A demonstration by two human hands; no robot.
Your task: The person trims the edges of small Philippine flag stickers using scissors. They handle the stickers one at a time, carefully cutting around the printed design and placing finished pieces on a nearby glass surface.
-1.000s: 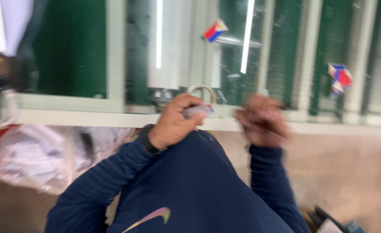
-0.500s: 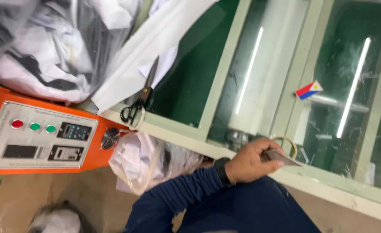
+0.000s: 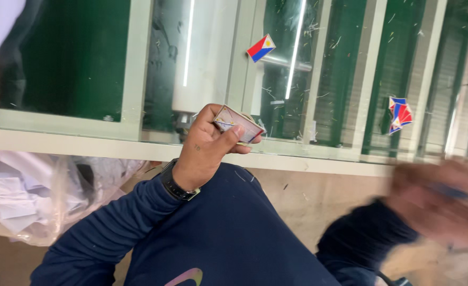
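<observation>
Swung back right, away from the orange machine: left hand (image 3: pixel 205 145) pinches a small flag-printed stack (image 3: pixel 237 127); right hand (image 3: pixel 438 204) blurred, grip unreadable. Pinch that loose could spill pieces.

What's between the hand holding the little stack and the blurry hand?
In the head view, between the left hand and blurred right hand lie the pale table edge and tan floor.

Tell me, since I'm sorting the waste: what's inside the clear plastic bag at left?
The clear plastic bag holds crumpled white paper scraps. What lies deeper is covered by those scraps and the blue sleeve.
</observation>
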